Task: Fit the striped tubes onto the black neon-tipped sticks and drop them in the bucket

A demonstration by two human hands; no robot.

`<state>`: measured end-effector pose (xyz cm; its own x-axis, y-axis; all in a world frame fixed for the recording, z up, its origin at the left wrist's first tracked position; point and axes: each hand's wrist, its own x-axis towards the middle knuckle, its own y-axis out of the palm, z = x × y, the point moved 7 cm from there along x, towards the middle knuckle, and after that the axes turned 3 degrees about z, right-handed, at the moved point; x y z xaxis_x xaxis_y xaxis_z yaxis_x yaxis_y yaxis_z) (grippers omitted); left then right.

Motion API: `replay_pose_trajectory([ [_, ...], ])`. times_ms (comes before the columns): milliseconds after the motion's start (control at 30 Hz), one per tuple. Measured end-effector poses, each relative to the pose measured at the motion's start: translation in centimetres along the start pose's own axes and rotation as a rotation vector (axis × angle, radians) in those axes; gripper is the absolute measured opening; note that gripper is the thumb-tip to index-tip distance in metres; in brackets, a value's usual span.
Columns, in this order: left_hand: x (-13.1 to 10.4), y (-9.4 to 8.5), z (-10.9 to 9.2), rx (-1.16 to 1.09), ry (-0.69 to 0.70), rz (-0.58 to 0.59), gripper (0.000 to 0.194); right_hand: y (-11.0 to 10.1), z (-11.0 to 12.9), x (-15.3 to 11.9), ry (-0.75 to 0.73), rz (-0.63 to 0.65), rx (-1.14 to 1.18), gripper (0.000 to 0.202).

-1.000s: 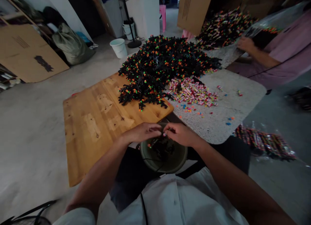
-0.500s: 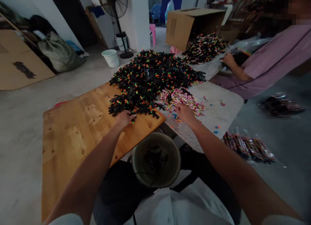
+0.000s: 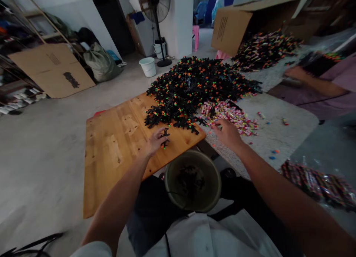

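My left hand is closed on a small black plastic toy gun with green and orange bits at its lower end, just over the wooden board. Beyond it rises a big heap of similar black toy guns dotted with orange and green. My right hand has its fingertips pinched at the left edge of a pile of small pink-and-white tubes. What those fingertips hold is too small to make out.
Below the wooden board's edge stands a round bucket with dark pieces inside. A co-worker's hand is at the right, by a tipped cardboard box. Filled plastic packs lie on the floor.
My left hand has come away from the heap toward me, carrying a black toy gun. My right hand stays by the tubes. The whole view has swung left.
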<state>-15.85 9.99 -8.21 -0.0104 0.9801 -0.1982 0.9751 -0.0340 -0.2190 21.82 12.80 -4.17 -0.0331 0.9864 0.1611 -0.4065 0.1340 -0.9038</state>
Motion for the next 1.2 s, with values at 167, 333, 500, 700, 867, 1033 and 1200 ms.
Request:
replay_pose_trajectory([
  [167, -4.8, 4.6, -2.5, -0.198, 0.075, 0.164, 0.038, 1.7, 8.0, -6.2, -0.104, 0.25, 0.711, 0.032],
  [333, -8.8, 8.2, -5.5, -0.237, 0.122, 0.385, 0.039, 1.9, 12.4, -10.0, -0.032, 0.409, 1.151, 0.041],
  [500, -10.6, 9.1, -7.6, -0.162, 0.206, 0.417, 0.042, 0.9, 12.9, -10.9, 0.014, 0.42, 1.383, 0.038],
  [700, -11.7, 9.6, -8.8, 0.053, 0.367, 0.321, 0.041, 0.3, 12.5, -11.7, 0.053, 0.443, 1.406, 0.033],
  [867, -12.7, 9.7, -10.8, 0.231, 0.555, 0.298, 0.035, 0.1, 12.1, -11.9, 0.086, 0.483, 1.386, 0.034],
  [1033, -12.4, 9.5, -10.4, 0.19, 0.501, 0.313, 0.037, -0.5, 11.9, -11.9, 0.043, 0.463, 1.346, 0.034],
  [1200, -11.9, 9.5, -8.8, 0.033, 0.37, 0.316, 0.047, -1.2, 11.6, -12.4, -0.034, 0.335, 1.289, 0.037],
])
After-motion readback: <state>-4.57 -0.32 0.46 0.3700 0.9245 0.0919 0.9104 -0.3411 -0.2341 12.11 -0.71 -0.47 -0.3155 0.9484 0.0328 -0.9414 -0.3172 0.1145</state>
